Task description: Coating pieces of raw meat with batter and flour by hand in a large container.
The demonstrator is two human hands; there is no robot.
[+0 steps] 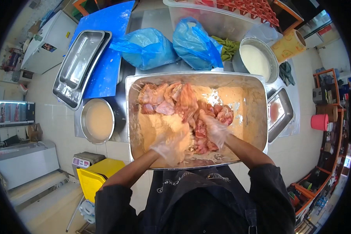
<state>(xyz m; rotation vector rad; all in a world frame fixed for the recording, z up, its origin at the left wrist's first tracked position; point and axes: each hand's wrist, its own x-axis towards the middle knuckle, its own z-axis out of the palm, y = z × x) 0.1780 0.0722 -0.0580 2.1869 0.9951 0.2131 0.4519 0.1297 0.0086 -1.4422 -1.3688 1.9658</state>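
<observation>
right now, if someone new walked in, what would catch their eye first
Probably the big metal tray in the middle, with the left hand over pale orange powder and the right hand at the raw meat. Next might come the two blue plastic bags beyond its far rim, and the bright yellow container at lower left.

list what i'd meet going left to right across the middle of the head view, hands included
Glass-fronted case → round steel bowl → gloved left hand → gloved right hand → small steel tray → pink bin.
</observation>
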